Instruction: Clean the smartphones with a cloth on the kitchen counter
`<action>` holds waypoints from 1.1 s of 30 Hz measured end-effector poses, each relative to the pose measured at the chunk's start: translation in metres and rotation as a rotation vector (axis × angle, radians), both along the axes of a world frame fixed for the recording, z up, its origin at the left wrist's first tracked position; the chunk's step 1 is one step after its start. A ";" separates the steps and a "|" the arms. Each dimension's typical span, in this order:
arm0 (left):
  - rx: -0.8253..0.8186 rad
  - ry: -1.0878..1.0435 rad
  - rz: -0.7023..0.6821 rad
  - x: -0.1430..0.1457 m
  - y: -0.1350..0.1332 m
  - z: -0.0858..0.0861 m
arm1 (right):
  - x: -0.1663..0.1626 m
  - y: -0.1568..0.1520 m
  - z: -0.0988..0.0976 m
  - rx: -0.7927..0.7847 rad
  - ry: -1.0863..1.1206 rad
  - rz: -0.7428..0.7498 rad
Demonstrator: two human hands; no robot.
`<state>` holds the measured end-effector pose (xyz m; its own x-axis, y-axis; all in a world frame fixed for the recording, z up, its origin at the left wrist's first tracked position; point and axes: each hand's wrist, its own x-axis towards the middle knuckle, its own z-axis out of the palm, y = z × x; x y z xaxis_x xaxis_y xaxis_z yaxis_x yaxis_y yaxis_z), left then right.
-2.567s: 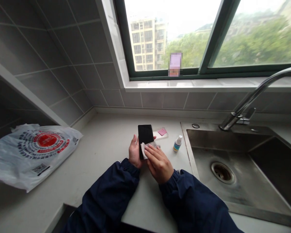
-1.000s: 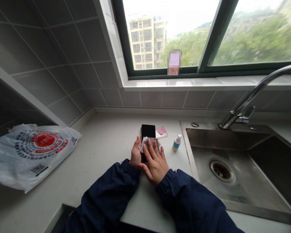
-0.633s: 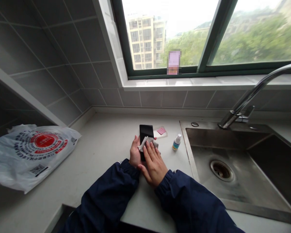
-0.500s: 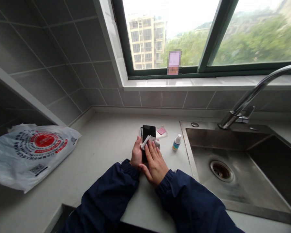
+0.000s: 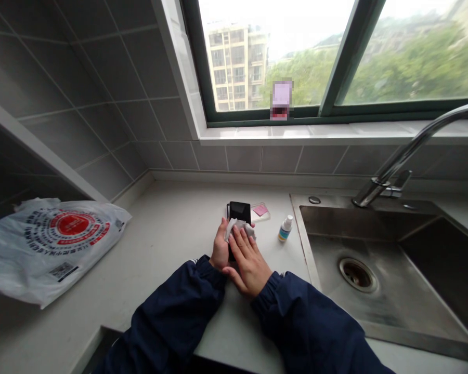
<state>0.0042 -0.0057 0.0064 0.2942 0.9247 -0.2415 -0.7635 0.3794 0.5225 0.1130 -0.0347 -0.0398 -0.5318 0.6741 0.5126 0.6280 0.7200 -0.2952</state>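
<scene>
A black smartphone (image 5: 241, 209) lies in my left hand (image 5: 219, 248), whose fingers wrap its side and underside. Over the middle of the screen is a crumpled white tissue (image 5: 232, 225). My right hand (image 5: 249, 262) holds the tissue down against the glass, its fingers long and close together. The phone's lower part is mostly covered by my hands. Just behind it, a clear phone case (image 5: 265, 214) with a pink square (image 5: 260, 210) rests on the counter. Another dark, light-edged object shows partly at the phone's left edge; its kind is hidden.
To the right stands a small white spray bottle (image 5: 285, 228) with a blue-and-yellow label, beside the steel sink (image 5: 312, 280). A chrome faucet (image 5: 398, 156) arches over the sink. A printed white plastic bag (image 5: 31, 270) sits at left on the pale counter (image 5: 171, 218). A window is behind.
My right hand and the tissue have shifted very slightly on the phone's screen, and the tissue's folds have changed shape. My left hand keeps its hold on the phone.
</scene>
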 end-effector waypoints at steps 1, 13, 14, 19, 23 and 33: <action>-0.013 0.007 0.016 -0.001 0.000 0.002 | -0.001 -0.001 0.000 0.003 -0.012 0.016; 0.079 0.010 0.052 0.002 -0.001 0.004 | -0.001 -0.002 0.001 -0.011 0.047 -0.006; 0.078 0.006 0.033 0.003 -0.001 0.003 | 0.000 -0.001 0.001 -0.011 0.056 -0.021; 0.130 0.016 -0.003 0.009 -0.005 0.002 | 0.005 0.004 0.002 -0.001 0.094 -0.123; 0.152 0.048 0.033 0.008 -0.008 0.006 | 0.005 0.004 0.003 0.004 0.118 -0.146; 0.145 0.011 0.132 -0.002 0.000 0.003 | 0.000 -0.005 0.007 -0.016 0.025 -0.016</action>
<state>0.0018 -0.0059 0.0090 0.1666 0.9804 -0.1054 -0.7956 0.1968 0.5730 0.1134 -0.0393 -0.0332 -0.5081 0.6906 0.5146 0.6317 0.7050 -0.3224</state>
